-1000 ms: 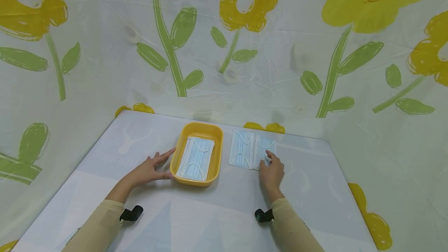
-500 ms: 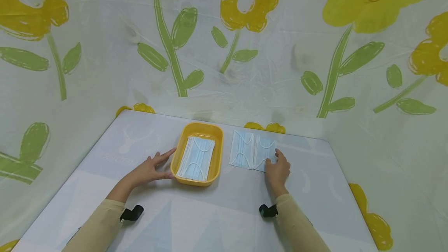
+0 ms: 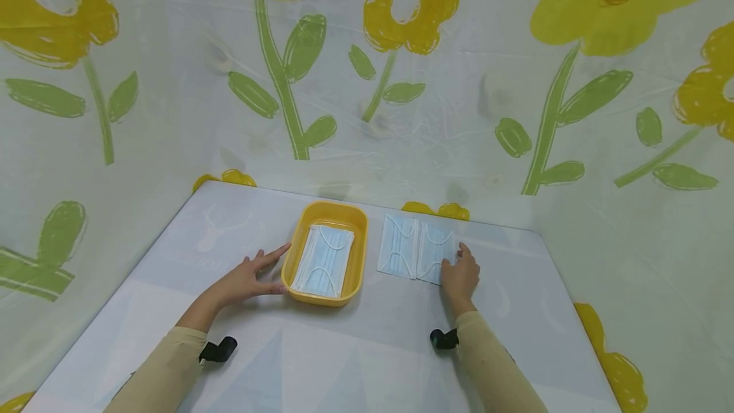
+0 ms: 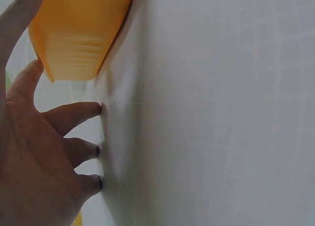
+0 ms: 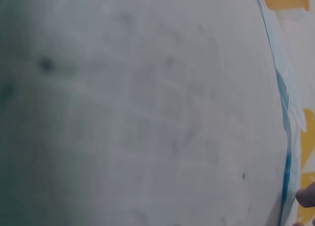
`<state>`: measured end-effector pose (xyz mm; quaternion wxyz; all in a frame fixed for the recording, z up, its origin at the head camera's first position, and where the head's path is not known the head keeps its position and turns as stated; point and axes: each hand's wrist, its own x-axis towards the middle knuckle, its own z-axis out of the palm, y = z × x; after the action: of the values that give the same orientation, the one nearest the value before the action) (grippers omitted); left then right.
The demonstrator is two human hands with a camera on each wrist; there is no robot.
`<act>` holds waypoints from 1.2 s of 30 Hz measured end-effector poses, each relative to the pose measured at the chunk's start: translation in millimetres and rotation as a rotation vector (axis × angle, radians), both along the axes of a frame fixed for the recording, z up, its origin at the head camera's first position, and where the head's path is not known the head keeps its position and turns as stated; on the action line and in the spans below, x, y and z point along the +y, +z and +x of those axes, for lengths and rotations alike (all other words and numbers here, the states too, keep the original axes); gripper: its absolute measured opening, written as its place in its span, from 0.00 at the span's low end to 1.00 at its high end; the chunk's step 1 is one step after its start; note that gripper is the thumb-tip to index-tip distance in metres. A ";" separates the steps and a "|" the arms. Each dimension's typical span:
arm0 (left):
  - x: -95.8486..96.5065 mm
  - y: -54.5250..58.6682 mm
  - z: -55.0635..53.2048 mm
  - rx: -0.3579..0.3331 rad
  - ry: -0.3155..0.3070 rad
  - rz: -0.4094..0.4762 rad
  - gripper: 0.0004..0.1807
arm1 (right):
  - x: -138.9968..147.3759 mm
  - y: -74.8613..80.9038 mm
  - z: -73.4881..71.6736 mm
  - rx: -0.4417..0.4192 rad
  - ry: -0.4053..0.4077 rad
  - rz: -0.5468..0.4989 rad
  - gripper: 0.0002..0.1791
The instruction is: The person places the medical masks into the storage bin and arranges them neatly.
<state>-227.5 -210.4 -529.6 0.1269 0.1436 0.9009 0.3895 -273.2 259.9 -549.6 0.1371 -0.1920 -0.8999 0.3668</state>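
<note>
A yellow plastic tray (image 3: pixel 288 266) holds a small stack of light-blue face masks (image 3: pixel 325 263) with white ear loops. My left hand (image 3: pixel 243 280) is beside it, fingers spread, with thumb and index fingertips at its left wall. In the left wrist view the other fingertips of that hand (image 4: pixel 44 147) reach down to the tabletop. Right of the tray, two face masks lie flat side by side: a left one (image 3: pixel 397 247) and a right one (image 3: pixel 431 253). My right hand (image 3: pixel 460 278) is at the right mask's right edge, its thumb overlapping the mask, fingers loosely bent.
The pale patterned table (image 3: pixel 309 362) reaches back to a white cloth wall (image 3: pixel 447 132) printed with yellow flowers. Black wrist cameras sit at the left cuff (image 3: pixel 218 350) and the right cuff (image 3: pixel 444 339). Bare tabletop lies in front of the tray.
My right hand has moved right, off the middle of the right mask to its right edge, uncovering more of it. The left hand and tray have stayed in place.
</note>
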 end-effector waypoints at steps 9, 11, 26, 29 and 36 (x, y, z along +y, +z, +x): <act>1.6 2.0 0.5 -0.023 0.017 -0.009 0.57 | 2.0 3.9 -1.9 -0.022 -0.014 0.010 0.33; 1.6 2.8 0.8 -0.024 0.014 -0.010 0.57 | 1.0 4.5 -2.4 -0.031 -0.014 0.009 0.33; 1.2 1.6 1.1 -0.024 0.019 -0.019 0.57 | 0.6 1.8 -6.0 -0.034 -0.020 -0.033 0.33; 1.3 1.4 1.0 -0.026 0.020 -0.018 0.57 | 0.2 2.6 -4.8 -0.010 -0.017 -0.035 0.31; 0.8 1.2 1.2 -0.007 0.010 -0.018 0.56 | -1.6 1.7 -3.8 0.026 -0.031 -0.062 0.29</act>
<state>-226.3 -209.6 -528.4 0.1295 0.1367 0.9045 0.3827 -276.9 258.3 -547.9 0.1484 -0.2054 -0.8831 0.3949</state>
